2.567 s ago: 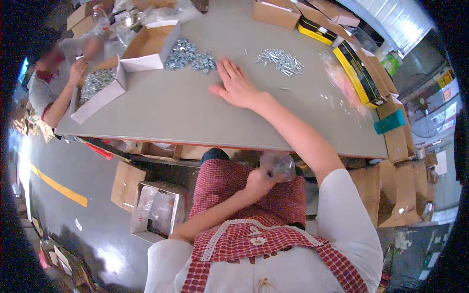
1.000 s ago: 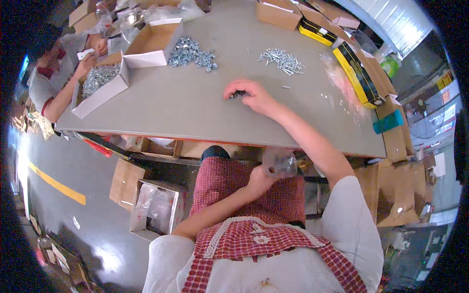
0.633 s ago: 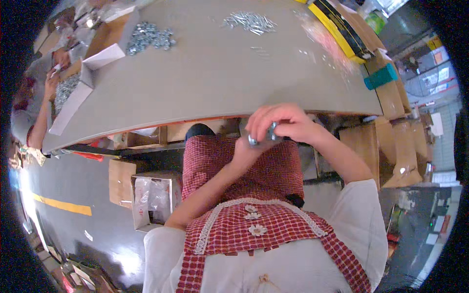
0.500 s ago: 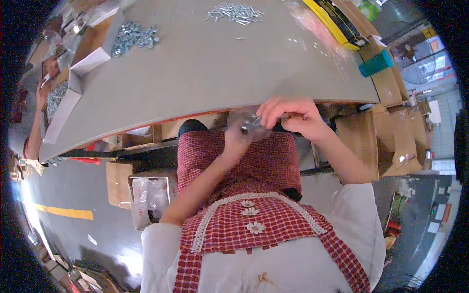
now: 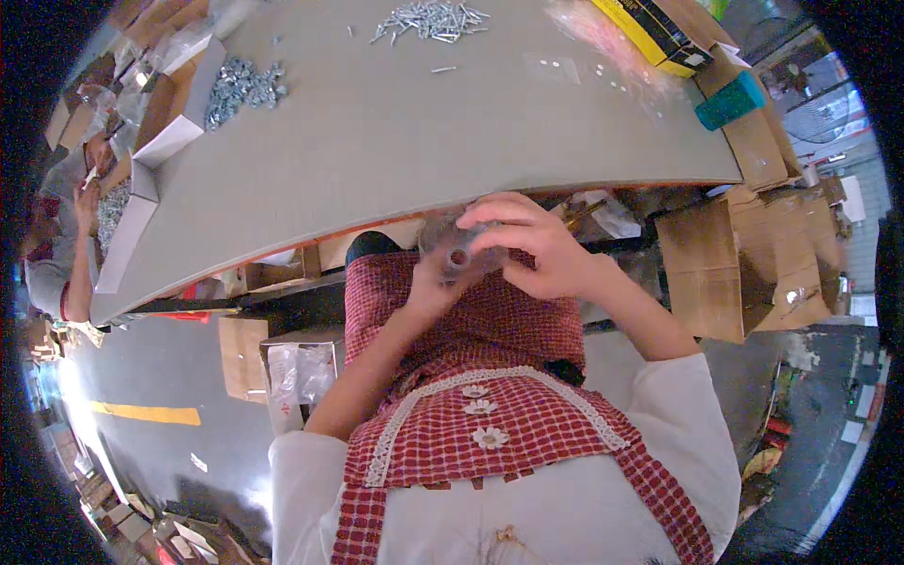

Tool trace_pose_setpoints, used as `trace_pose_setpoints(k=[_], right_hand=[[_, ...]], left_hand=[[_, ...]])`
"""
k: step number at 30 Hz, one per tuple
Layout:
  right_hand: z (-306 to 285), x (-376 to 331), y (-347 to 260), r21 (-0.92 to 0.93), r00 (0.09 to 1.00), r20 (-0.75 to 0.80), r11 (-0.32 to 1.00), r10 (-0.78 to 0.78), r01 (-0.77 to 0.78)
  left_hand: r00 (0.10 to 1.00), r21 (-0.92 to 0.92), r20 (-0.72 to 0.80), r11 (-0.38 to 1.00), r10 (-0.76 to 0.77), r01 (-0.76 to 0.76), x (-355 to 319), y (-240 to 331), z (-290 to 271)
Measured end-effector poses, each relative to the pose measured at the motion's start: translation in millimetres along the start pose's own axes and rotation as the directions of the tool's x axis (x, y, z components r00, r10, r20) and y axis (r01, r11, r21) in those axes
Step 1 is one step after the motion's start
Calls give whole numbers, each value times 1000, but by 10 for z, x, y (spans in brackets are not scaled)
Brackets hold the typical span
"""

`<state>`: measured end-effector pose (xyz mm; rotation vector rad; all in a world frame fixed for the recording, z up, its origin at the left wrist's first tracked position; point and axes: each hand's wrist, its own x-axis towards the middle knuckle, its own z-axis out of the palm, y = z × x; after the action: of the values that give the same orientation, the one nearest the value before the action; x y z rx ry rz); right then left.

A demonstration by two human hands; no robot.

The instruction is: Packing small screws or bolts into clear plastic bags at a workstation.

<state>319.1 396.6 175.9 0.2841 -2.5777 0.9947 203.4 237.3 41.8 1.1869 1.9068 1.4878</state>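
Note:
Over my lap, just below the table edge, my left hand [image 5: 435,284] is closed on a small clear plastic bag [image 5: 443,234]. A dark, round, ring-like metal part [image 5: 459,257] shows at the bag; its exact kind is unclear. From the right, my right hand [image 5: 537,247] curls its fingers over the bag's other side, touching it. Its fingertips are partly hidden, and whether they also hold a small part cannot be seen. On the table lie a heap of metal screws or pins [image 5: 438,21], a single one [image 5: 443,70] and a heap of metal nuts [image 5: 247,87].
Open cardboard boxes [image 5: 179,104] line the table's left side, where another person's hand [image 5: 87,202] reaches in. At the right are clear plastic bags [image 5: 612,47], a yellow-black box [image 5: 650,38], a teal roll [image 5: 731,101] and cartons [image 5: 706,264]. A carton with plastic bags [image 5: 297,372] stands lower left.
My right hand has shifted left and down, its fingers now lying over the bag. The round part has moved slightly left. The view has tilted a little.

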Motion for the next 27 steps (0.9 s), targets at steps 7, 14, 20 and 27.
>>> trace_pose_setpoints(k=[7,14,20,27], right_hand=[[108,194,-462,-36,994,42,994,-99,101],[194,434,-589,98,969,2,965,-246,245],[-2,444,-699,-7,981,-194,1000,-22,21],[-123,451,-741,-102,963,-270,994,1,-30]], left_hand=[[887,-266,437,921,-147,284,-385,497,-777],[952,-382,306,915,-11,133,-373,1123,-1064],[976,78,-79,977,204,-198,-131,1558,-1090],[970,-10,-216,993,112,-117,-16,1693,-1042]])
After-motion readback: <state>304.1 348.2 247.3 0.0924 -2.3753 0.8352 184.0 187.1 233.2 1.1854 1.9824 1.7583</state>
